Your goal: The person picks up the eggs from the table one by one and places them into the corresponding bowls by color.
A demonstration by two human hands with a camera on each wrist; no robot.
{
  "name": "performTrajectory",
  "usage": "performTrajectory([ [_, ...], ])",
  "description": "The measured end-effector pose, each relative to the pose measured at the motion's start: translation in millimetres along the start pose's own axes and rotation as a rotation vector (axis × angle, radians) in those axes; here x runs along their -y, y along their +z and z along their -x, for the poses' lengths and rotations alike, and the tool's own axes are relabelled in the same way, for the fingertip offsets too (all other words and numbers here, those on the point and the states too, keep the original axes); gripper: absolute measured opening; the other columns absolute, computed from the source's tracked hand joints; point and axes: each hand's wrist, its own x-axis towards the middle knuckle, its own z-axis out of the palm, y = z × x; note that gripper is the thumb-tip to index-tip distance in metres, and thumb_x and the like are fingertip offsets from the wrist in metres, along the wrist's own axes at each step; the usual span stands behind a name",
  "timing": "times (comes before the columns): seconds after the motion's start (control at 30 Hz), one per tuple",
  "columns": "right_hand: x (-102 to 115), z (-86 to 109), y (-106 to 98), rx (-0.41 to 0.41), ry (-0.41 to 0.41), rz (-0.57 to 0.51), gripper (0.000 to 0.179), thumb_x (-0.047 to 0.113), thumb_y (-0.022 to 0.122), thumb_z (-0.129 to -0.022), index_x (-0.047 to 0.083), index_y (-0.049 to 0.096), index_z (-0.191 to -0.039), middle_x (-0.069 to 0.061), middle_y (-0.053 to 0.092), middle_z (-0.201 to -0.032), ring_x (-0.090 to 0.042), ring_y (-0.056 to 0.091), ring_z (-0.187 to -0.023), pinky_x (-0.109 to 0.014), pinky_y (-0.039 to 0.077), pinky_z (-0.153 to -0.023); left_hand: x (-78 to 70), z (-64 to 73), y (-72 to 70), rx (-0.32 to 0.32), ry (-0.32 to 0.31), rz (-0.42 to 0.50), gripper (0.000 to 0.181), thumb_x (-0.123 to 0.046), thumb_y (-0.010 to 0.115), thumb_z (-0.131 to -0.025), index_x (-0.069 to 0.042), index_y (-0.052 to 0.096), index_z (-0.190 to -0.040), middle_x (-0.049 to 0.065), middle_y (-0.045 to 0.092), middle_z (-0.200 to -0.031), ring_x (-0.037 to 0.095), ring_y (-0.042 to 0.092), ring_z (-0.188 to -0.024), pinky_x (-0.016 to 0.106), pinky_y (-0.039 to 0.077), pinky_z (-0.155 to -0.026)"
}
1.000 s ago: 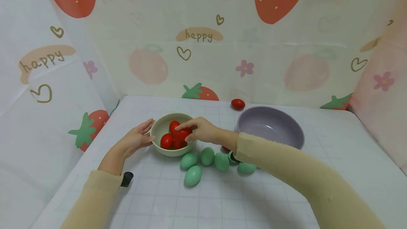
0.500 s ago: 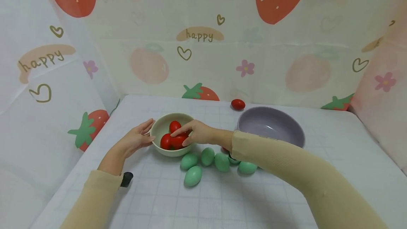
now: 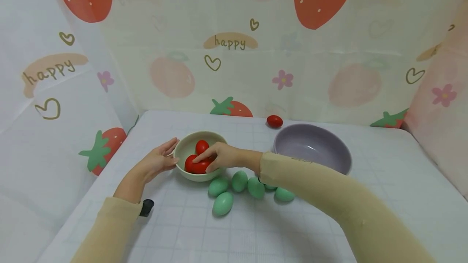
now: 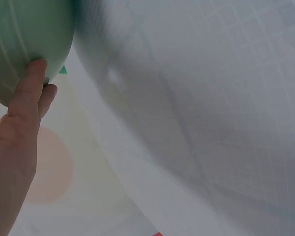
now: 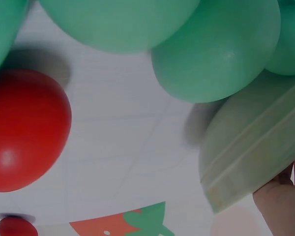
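My left hand (image 3: 156, 161) rests against the left side of the cream-green bowl (image 3: 199, 177). Its fingers lie nearly straight along the outer wall, as the left wrist view shows, with the thumb at the rim in the head view. Inside the bowl, my right hand (image 3: 223, 156) holds a red egg (image 3: 200, 167) between thumb and fingers, low among the others. Another red egg (image 3: 202, 147) lies behind it, and one more (image 3: 189, 162) sits to its left. The right wrist view shows that hand (image 5: 282, 204) at the bowl's edge, mostly cut off.
Several green eggs (image 3: 223, 204) lie in front of the bowl and to its right. A wide purple bowl (image 3: 310, 145) stands at the right, partly behind my right sleeve. One red egg (image 3: 274, 121) lies at the table's back edge; another (image 5: 27, 130) appears in the right wrist view.
My right hand has moved slightly left and lower in the bowl, bringing the red egg down beside the others. My left hand has stayed at the rim.
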Motion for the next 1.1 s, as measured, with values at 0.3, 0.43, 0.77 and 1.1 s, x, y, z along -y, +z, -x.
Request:
performTrajectory([
  [0.3, -0.3, -4.5, 0.8, 0.067, 0.026, 0.037, 0.042, 0.001, 0.063, -0.092, 0.014, 0.063, -0.132, -0.004, 0.057, -0.125, -0.015, 0.044, -0.112, -0.019, 0.045, -0.083, 0.4, -1.0, 0.7, 0.000, -0.002, -0.009, 0.076, 0.004, 0.050, -0.097, -0.010, 0.005, -0.156, 0.010, 0.008, -0.161, 0.033, 0.016, -0.146, 0.044, 0.034, -0.106],
  [0.43, 1.2, -7.0, -0.2, 0.121, 0.036, 0.083, 0.044, -0.002, 0.059, -0.093, 0.013, 0.061, -0.134, 0.001, 0.058, -0.099, -0.012, 0.044, -0.101, -0.017, 0.043, -0.074, 0.9, -0.3, 0.5, 0.005, -0.006, -0.011, 0.076, 0.003, 0.050, -0.097, -0.010, 0.005, -0.157, 0.010, 0.007, -0.162, 0.034, 0.016, -0.145, 0.043, 0.035, -0.106],
  [0.77, -0.6, -17.8, -0.5, 0.177, 0.036, 0.219, 0.045, -0.006, 0.057, -0.092, 0.013, 0.062, -0.133, 0.001, 0.060, -0.110, -0.011, 0.044, -0.097, -0.016, 0.042, -0.067, 1.0, -0.6, -0.6, 0.003, 0.000, 0.001, 0.078, 0.004, 0.051, -0.096, -0.009, 0.004, -0.156, 0.010, 0.007, -0.161, 0.033, 0.016, -0.145, 0.043, 0.034, -0.107],
  [1.1, 0.8, -12.5, -3.8, 0.089, 0.038, 0.205, 0.036, -0.001, 0.062, -0.092, 0.011, 0.067, -0.126, -0.002, 0.066, -0.110, -0.011, 0.048, -0.096, -0.015, 0.045, -0.071, 0.7, 0.7, 1.0, 0.009, 0.008, 0.001, 0.078, 0.002, 0.052, -0.096, -0.008, 0.004, -0.156, 0.011, 0.007, -0.161, 0.035, 0.014, -0.146, 0.042, 0.035, -0.106],
])
